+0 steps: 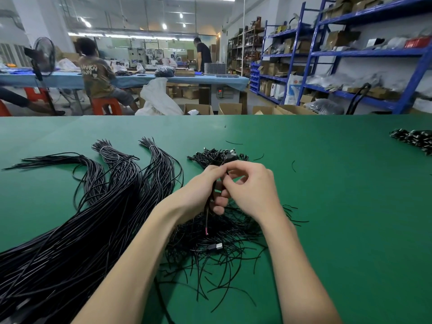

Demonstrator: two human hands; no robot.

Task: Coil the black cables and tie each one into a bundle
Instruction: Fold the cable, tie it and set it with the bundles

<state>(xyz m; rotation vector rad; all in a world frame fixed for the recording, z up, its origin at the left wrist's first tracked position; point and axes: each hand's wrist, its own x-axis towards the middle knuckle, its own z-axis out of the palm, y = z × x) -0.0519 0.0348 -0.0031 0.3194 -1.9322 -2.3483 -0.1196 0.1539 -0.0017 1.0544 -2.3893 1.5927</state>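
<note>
1. The left hand grips a coiled cable upright above the table; its bare end hangs below the fist.
2. The right hand pinches at the coil's top, probably on a tie, too thin to make out.
3. Judged best: keep the loops squeezed flat and twist the tie snug at mid-coil.
4. The loop count is hidden inside the fist; loose ties lie beneath, uncoiled cables left of the grip.

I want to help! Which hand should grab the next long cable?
Probably the left hand: the long black cables lie right beside it. The right hand is farther off, on the side away from them, its fingers pinching the coiled cable.
</note>
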